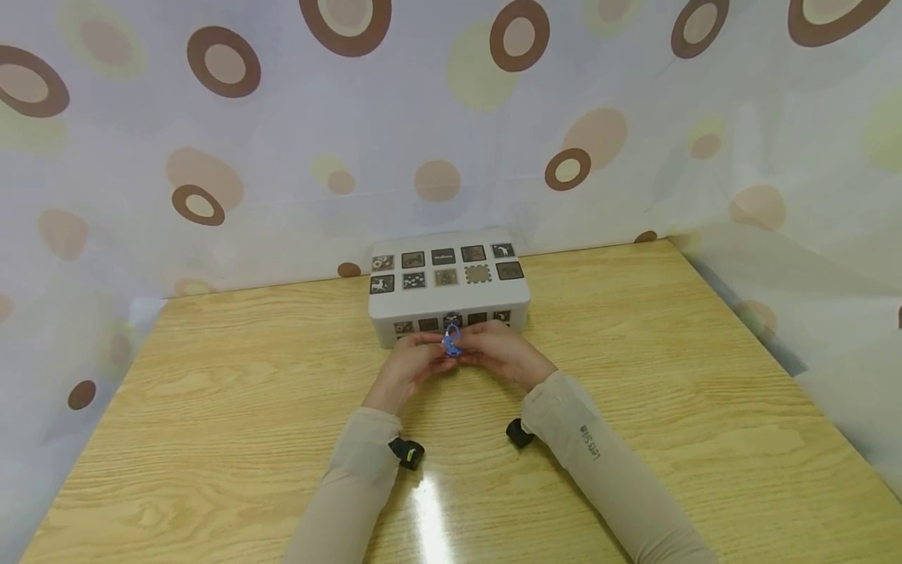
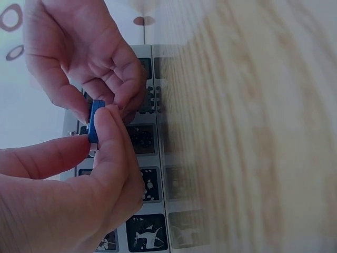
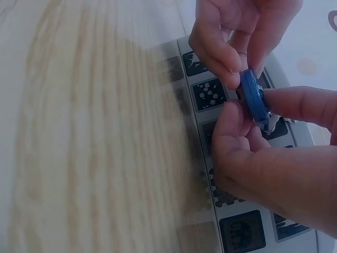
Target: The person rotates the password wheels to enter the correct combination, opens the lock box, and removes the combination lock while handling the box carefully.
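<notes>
A small blue padlock (image 1: 452,345) with a looped shackle is held at the front of a white box (image 1: 444,299), just below its metal latch (image 1: 452,319). My left hand (image 1: 411,365) pinches the padlock from the left between thumb and fingers. From the other side my right hand (image 1: 506,352) grips it too, its thumb against one face. Both wrist views show the blue body (image 2: 96,121) edge-on between the fingertips of the two hands. Whether the shackle passes through the latch I cannot tell.
Square dark pictures cover the box's lid and front. The box stands at the back of a wooden table (image 1: 247,407), close to a hanging cloth (image 1: 395,117) with brown and yellow circles. Black straps (image 1: 409,452) are on both wrists.
</notes>
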`<state>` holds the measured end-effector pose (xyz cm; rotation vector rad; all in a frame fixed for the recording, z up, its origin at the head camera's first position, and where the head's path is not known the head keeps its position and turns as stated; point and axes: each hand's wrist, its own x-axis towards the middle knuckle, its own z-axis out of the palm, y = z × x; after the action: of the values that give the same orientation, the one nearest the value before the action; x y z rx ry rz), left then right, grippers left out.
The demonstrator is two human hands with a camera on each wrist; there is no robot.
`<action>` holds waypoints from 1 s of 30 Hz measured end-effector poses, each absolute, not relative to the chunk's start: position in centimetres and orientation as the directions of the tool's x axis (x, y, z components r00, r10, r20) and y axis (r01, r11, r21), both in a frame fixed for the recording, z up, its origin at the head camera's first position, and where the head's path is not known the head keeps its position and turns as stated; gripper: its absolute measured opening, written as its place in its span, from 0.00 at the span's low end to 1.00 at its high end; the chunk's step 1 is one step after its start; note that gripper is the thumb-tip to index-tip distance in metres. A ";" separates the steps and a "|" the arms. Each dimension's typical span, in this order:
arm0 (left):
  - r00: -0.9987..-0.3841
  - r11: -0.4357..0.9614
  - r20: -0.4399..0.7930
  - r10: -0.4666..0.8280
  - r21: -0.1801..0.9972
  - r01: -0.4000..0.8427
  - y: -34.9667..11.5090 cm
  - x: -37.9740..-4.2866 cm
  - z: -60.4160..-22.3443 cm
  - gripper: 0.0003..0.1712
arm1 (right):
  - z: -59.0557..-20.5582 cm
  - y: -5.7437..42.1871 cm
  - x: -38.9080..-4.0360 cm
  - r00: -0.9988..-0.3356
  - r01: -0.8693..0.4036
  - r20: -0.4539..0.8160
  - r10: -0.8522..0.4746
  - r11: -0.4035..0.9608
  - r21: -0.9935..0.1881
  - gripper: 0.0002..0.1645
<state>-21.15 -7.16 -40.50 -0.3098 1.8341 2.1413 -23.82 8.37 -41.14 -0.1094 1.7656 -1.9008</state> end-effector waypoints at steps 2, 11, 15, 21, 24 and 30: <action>-0.932 -0.140 -0.352 0.089 0.922 -0.361 -7.2 -21.2 -40.5 0.14 | -41.2 8.4 -23.9 -0.852 0.322 -0.287 -0.438 -0.005 -0.947 0.22; -0.937 -0.155 -0.339 0.086 0.924 -0.349 -7.2 -21.3 -40.6 0.14 | -41.2 8.0 -24.2 -0.863 0.371 -0.337 -0.375 -0.019 -0.928 0.19; -0.933 -0.157 -0.349 0.082 0.920 -0.358 -7.2 -21.3 -40.7 0.14 | -41.3 8.1 -24.1 -0.855 0.368 -0.338 -0.392 0.000 -0.930 0.18; -0.932 -0.157 -0.354 0.080 0.919 -0.362 -7.1 -21.3 -40.8 0.13 | -41.4 8.2 -24.1 -0.852 0.342 -0.321 -0.413 0.024 -0.939 0.20; -0.932 -0.158 -0.353 0.083 0.919 -0.362 -7.1 -21.3 -40.9 0.13 | -41.4 8.3 -24.1 -0.855 0.353 -0.328 -0.403 0.011 -0.935 0.19; -0.937 -0.162 -0.340 0.081 0.923 -0.349 -7.2 -21.2 -40.8 0.14 | -41.3 8.3 -24.1 -0.863 0.375 -0.345 -0.370 -0.011 -0.927 0.16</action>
<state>-21.17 -7.23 -40.83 -0.3056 1.8216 2.1779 -24.12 8.34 -41.32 0.0051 1.7659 -1.9234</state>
